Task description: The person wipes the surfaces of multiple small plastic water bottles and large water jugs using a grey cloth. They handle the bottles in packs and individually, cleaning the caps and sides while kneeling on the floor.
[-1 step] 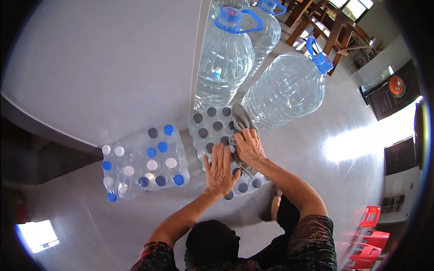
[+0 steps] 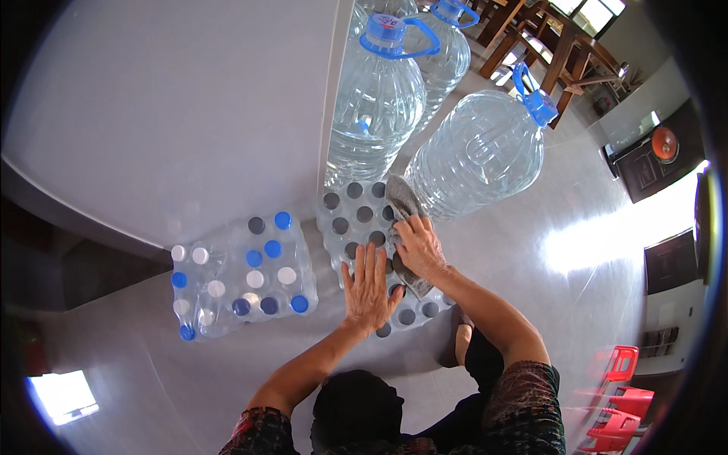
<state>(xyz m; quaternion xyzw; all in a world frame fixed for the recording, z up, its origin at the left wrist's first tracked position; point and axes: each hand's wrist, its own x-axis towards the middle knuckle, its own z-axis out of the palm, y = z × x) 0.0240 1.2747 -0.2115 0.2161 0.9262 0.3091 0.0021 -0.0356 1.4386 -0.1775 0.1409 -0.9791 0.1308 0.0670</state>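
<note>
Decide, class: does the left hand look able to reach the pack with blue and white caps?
Probably yes: the left hand lies open, gripping nothing, and a strip of floor leads to the pack.

1. The head view comes from the left of two wide fisheye cameras worn side by side on the head.
2. It faces steeply down at the grey floor (image 2: 508, 250), upright and unmirrored, with both forearms (image 2: 311, 367) entering from below.
3. The left hand (image 2: 367, 292) and right hand (image 2: 418, 246) sit close, near its middle.
4. Wooden furniture (image 2: 563, 61), upper right, lies farther off; edges bend toward the rim.
</note>
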